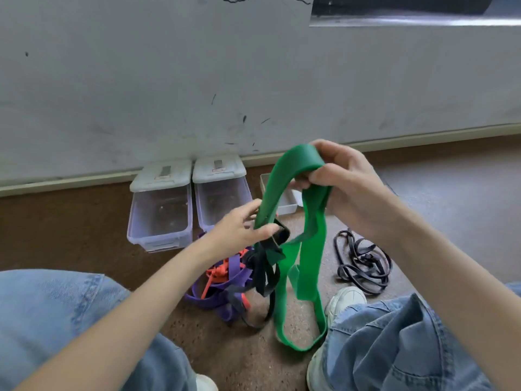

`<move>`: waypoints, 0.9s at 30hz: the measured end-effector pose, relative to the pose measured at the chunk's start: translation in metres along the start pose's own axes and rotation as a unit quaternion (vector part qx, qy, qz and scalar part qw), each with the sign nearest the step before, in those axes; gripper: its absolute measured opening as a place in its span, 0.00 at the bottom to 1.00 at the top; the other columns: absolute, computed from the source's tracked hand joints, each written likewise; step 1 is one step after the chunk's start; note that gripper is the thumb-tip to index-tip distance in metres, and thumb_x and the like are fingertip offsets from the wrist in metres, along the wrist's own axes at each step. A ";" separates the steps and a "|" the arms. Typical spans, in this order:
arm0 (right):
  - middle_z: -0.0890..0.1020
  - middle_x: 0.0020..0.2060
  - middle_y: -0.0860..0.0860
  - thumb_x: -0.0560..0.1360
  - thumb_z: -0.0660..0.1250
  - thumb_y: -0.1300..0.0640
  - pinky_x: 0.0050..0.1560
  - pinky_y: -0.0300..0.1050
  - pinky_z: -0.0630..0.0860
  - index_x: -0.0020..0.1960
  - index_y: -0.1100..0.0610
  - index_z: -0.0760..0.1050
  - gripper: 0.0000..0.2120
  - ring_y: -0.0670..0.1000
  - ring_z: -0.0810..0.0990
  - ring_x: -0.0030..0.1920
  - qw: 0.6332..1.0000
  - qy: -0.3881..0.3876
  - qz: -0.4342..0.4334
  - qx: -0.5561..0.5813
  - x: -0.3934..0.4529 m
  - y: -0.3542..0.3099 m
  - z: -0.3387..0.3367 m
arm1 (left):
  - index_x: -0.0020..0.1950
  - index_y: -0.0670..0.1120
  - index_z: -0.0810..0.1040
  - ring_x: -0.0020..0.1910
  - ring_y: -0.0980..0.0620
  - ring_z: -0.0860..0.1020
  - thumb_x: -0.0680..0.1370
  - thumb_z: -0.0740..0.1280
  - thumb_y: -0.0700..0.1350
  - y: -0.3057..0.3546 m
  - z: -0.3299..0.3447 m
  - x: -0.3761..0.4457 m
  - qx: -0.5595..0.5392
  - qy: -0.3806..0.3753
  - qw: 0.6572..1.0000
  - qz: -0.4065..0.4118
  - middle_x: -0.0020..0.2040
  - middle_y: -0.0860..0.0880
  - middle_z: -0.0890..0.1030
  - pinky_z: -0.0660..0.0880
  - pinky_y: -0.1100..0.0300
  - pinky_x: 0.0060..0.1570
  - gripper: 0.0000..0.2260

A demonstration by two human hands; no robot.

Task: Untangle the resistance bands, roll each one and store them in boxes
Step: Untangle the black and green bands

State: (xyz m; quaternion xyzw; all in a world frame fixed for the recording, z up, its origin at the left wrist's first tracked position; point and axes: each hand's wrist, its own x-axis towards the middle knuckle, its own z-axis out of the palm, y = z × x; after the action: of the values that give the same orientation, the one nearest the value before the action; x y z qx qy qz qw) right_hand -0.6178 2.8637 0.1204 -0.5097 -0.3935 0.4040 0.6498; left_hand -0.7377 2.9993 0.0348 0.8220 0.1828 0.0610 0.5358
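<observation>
Denim knees [56, 314] frame a brown floor [84, 235]. Between them lies a tangle [225, 283] of purple, orange and black bands. The left hand [239, 230] pinches a black band where it wraps the green band [306, 266]; the right hand [338, 176] grips the green loop's top. Farther off, two lidded boxes [160, 210] stand against the wall.

A plain indoor room, perhaps a home or gym corner, though which cannot be told. A brown speckled floor [437, 187] meets a scuffed, cracked pale wall [141, 80] at a cream skirting board [64, 182]. Lidded clear plastic storage boxes [160, 210] stand against it on the floor.
</observation>
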 end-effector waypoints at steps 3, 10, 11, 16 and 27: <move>0.81 0.34 0.50 0.67 0.62 0.69 0.55 0.49 0.78 0.46 0.63 0.74 0.08 0.46 0.80 0.36 0.999 0.039 -0.011 0.003 0.001 -0.004 -0.008 | 0.48 0.42 0.79 0.43 0.56 0.80 0.77 0.65 0.41 0.004 -0.009 0.002 -0.016 0.014 1.000 0.016 0.43 0.49 0.84 0.75 0.61 0.48 0.05; 0.78 0.58 0.50 0.66 0.75 0.59 0.63 0.49 0.73 0.64 0.54 0.69 0.29 0.49 0.77 0.58 0.938 -0.048 0.097 -0.328 0.001 0.009 -0.017 | 0.32 0.46 0.76 0.27 0.57 0.74 0.65 0.64 0.56 0.057 -0.050 -0.005 -0.021 0.070 0.994 0.077 0.28 0.52 0.77 0.70 0.68 0.30 0.13; 0.78 0.57 0.51 0.66 0.76 0.60 0.63 0.50 0.72 0.65 0.54 0.68 0.30 0.50 0.77 0.59 0.937 -0.065 0.080 -0.334 0.001 0.015 -0.011 | 0.35 0.45 0.77 0.28 0.57 0.73 0.62 0.64 0.57 0.058 -0.044 -0.007 0.028 0.034 0.997 0.061 0.29 0.52 0.76 0.69 0.65 0.33 0.15; 0.79 0.41 0.57 0.71 0.68 0.66 0.46 0.47 0.77 0.52 0.62 0.76 0.10 0.49 0.77 0.39 0.942 -0.048 0.077 -0.323 0.000 0.023 0.000 | 0.41 0.47 0.79 0.32 0.55 0.73 0.64 0.71 0.61 0.036 -0.039 -0.005 0.096 -0.020 0.995 -0.009 0.32 0.52 0.76 0.69 0.58 0.37 0.18; 0.67 0.24 0.47 0.63 0.58 0.64 0.29 0.38 0.63 0.34 0.62 0.71 0.04 0.46 0.61 0.26 0.996 0.066 0.034 0.045 0.006 0.013 -0.018 | 0.56 0.54 0.78 0.55 0.58 0.80 0.72 0.72 0.43 0.000 -0.021 -0.009 -0.078 -0.087 0.993 -0.032 0.53 0.55 0.83 0.73 0.69 0.55 0.14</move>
State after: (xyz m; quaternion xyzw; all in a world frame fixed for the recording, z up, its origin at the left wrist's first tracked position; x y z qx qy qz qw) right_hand -0.6009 2.8657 0.1055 -0.5187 -0.3136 0.4081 0.6826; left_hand -0.7527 3.0144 0.0442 0.7737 0.1567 -0.0136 0.6137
